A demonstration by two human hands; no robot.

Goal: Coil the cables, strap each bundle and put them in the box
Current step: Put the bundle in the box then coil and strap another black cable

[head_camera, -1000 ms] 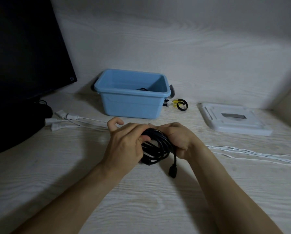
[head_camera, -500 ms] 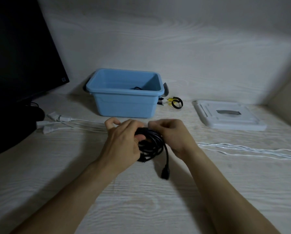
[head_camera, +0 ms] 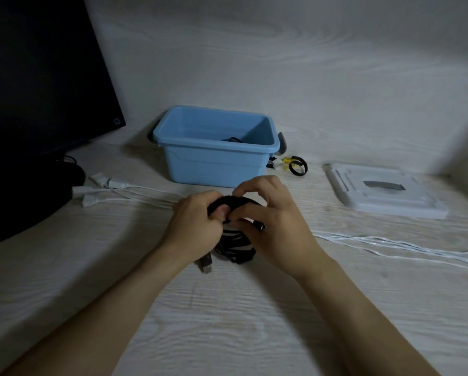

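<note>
No brand, label or writing is readable anywhere; a small square mark at the lower corner of the dark flat monitor (head_camera: 37,77) in the upper left of the frame is too small to make out.

At the centre of the frame, the coiled black cable bundle (head_camera: 235,245) sits between both hands, just above the pale wood-grain table (head_camera: 227,321). Its loops are glossy and stacked close, with a black strap band (head_camera: 228,203) arching over the top of the coil. A plug end (head_camera: 205,264) hangs from the lower left of the bundle, close to the table.

The left hand (head_camera: 197,226) has its fingers curled around the left side of the coil, thumb pressed against the strap. The right hand (head_camera: 273,221) grips the right side, with its thumb and forefinger pinching near the strap and the other fingers bent.

Behind the hands, in the middle of the frame, stands the open light blue plastic box (head_camera: 216,158), with a dark cable partly visible inside. Just right of it lie a few small loop straps (head_camera: 295,165), black and yellow. Further right lies the white plastic lid (head_camera: 384,194). White cables (head_camera: 390,244) run across the table to the right edge, and white plugs (head_camera: 100,185) lie at the left.
</note>
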